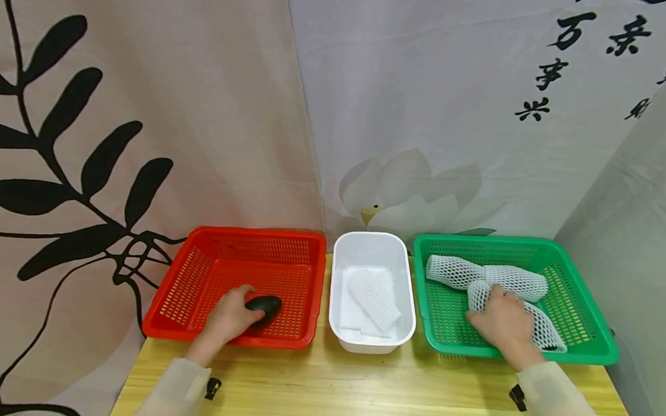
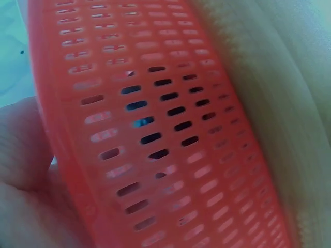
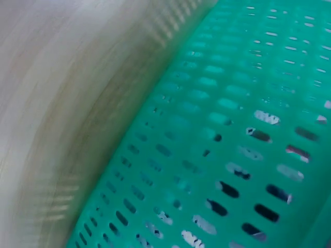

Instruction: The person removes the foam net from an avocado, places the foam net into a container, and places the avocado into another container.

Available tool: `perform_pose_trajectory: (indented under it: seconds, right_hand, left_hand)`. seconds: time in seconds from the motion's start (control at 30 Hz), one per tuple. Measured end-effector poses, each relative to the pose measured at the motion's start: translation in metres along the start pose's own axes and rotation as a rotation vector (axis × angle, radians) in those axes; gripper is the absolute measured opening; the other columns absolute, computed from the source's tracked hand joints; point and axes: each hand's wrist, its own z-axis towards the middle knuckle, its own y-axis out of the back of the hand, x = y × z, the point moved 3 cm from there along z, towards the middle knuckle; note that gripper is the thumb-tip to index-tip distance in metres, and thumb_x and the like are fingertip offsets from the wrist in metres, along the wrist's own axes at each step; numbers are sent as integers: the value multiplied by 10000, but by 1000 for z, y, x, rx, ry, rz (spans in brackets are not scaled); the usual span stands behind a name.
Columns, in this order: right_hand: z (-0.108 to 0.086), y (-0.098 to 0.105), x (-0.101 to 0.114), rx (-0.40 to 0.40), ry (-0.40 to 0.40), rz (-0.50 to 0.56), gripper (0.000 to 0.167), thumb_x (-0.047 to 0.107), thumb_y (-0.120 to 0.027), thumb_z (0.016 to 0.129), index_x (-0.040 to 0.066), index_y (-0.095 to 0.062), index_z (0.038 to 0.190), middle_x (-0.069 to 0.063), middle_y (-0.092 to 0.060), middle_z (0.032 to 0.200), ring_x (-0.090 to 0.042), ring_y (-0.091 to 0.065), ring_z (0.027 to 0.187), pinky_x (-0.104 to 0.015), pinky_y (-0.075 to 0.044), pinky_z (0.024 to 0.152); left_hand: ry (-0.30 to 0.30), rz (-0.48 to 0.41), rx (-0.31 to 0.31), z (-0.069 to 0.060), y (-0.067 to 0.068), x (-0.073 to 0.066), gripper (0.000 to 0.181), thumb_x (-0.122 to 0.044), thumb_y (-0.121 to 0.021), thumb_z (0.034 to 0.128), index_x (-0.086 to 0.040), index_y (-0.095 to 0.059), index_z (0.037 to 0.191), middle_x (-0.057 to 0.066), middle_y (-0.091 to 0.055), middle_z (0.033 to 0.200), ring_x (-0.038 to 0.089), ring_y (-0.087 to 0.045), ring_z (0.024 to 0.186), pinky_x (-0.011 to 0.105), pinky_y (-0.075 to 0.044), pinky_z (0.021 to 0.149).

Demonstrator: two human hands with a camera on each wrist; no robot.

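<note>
At lower left, we saw the left hand [image 1: 229, 316] clamped around a dark object [image 1: 266, 308], likely for steadiness; at lower right, we could not tell whether the right hand [image 1: 506, 320] gripped the netting [image 1: 544, 327].

My left hand [image 1: 228, 316] covers part of the dark oval object [image 1: 266, 307]; my right hand [image 1: 505, 321] obscures some white netting [image 1: 545, 329]. Red basket [image 2: 134, 155]: cropped in left wrist view.
</note>
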Motion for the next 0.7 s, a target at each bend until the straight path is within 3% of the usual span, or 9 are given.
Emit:
perform_pose_trajectory:
  seconds: [0.17, 0.37, 0.7]
  right_hand:
    - [-4, 7, 0, -81, 32, 39, 912, 396, -743, 871, -235, -379, 1420, -486, -476, 1319, -639, -504, 1170, -735, -486, 821]
    - [-8, 12, 5, -158, 46, 81, 888, 384, -767, 850, -201, -413, 1416, -445, -509, 1323, -611, -531, 1153, -716, -494, 785]
    - [-21, 25, 16, -234, 83, 135, 851, 347, -786, 826, -139, -449, 1439, -381, -536, 1352, -578, -544, 1157, -707, -494, 762]
  left_hand:
    - [-4, 1, -25, -4, 5, -4, 579, -226, -778, 936, 31, -575, 1413, 275, -613, 1341, 400, -653, 1101, 564, -551, 874]
    - [-27, -12, -66, -10, 9, -12, 550, -240, -729, 971, 27, -570, 1424, 272, -588, 1397, 444, -632, 1169, 595, -529, 924]
    - [-77, -39, -143, -19, 16, -24, 507, -218, -697, 985, 26, -580, 1414, 268, -583, 1412, 457, -604, 1232, 616, -499, 989]
